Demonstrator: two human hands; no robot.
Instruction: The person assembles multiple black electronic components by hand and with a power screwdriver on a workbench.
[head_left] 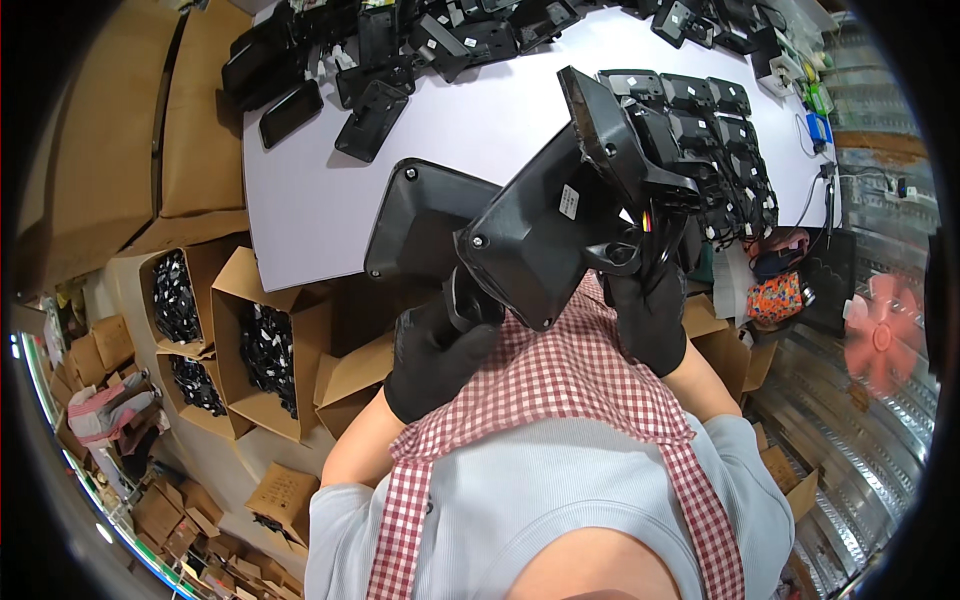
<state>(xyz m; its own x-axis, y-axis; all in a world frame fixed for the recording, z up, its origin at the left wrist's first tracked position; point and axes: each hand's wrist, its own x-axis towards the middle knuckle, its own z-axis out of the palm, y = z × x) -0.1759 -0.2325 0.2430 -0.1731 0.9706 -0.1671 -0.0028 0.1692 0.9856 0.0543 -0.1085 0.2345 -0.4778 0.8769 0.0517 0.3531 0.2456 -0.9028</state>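
Both my hands wear black gloves. My left hand (pixel 437 350) grips the lower end of a black plastic housing (pixel 540 235) with a small white sticker, held up over my red-checked apron (pixel 560 380). My right hand (pixel 650 315) holds its right side, where a bracket and coloured wires (pixel 650 215) hang out. A second black housing (pixel 420 215) lies flat on the white table (pixel 320 190), just behind the one I hold.
Rows of similar black housings (pixel 720 130) lie at the table's right; more are heaped at the far edge (pixel 400 45). Open cardboard boxes with black parts (pixel 265 350) stand at the left. A pink fan (pixel 885 335) is at the right.
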